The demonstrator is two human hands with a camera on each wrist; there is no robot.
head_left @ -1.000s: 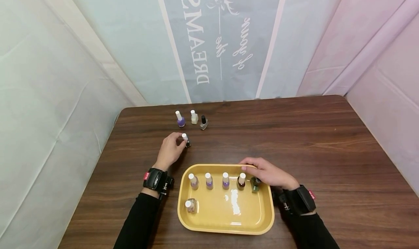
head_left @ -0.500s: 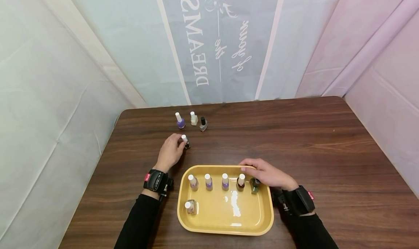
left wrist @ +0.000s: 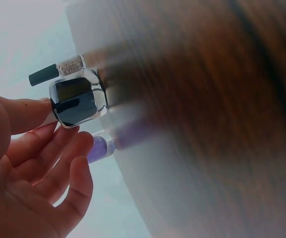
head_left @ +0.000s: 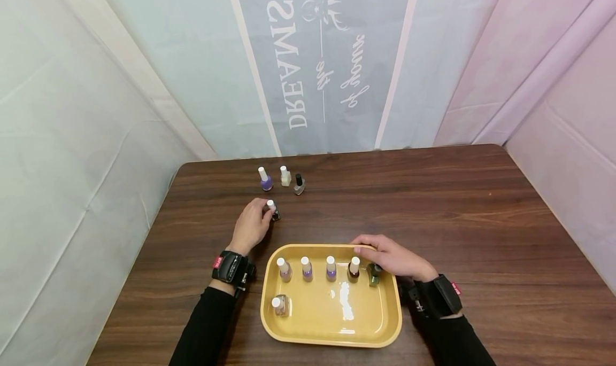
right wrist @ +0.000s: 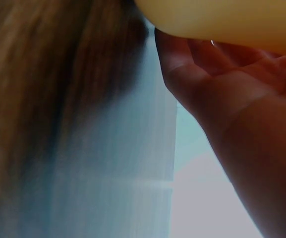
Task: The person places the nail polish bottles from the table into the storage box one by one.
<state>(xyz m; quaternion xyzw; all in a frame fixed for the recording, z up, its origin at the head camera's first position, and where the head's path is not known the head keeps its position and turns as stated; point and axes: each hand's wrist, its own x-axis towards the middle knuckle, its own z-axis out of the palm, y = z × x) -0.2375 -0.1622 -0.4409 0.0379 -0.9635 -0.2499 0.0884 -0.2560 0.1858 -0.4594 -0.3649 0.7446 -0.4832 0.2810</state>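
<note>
Between thumb and fingers, my left hand [head_left: 250, 226] pinches the white cap of a dark nail polish bottle [head_left: 276, 215]. In the left wrist view that bottle [left wrist: 76, 101] shows its square clear glass and near-black polish. My right hand [head_left: 395, 256] grips the far right corner of a yellow tray [head_left: 322, 323], thumb over the rim and fingers outside it. A row of bottles stands along the tray's far side: a pale lilac one [head_left: 285, 272], two purple ones, a dark red one [head_left: 353, 273] and a green one [head_left: 373, 278] under my right thumb. A glittery bottle [head_left: 280, 305] sits near-left.
Beyond my left hand, a purple bottle [head_left: 266, 182], a white bottle [head_left: 286, 178] and a black-capped glitter bottle [head_left: 299, 186] stand near the back edge of the brown wooden table [head_left: 433, 195]. Cloth curtains [head_left: 192, 77] hang behind the table and on both sides.
</note>
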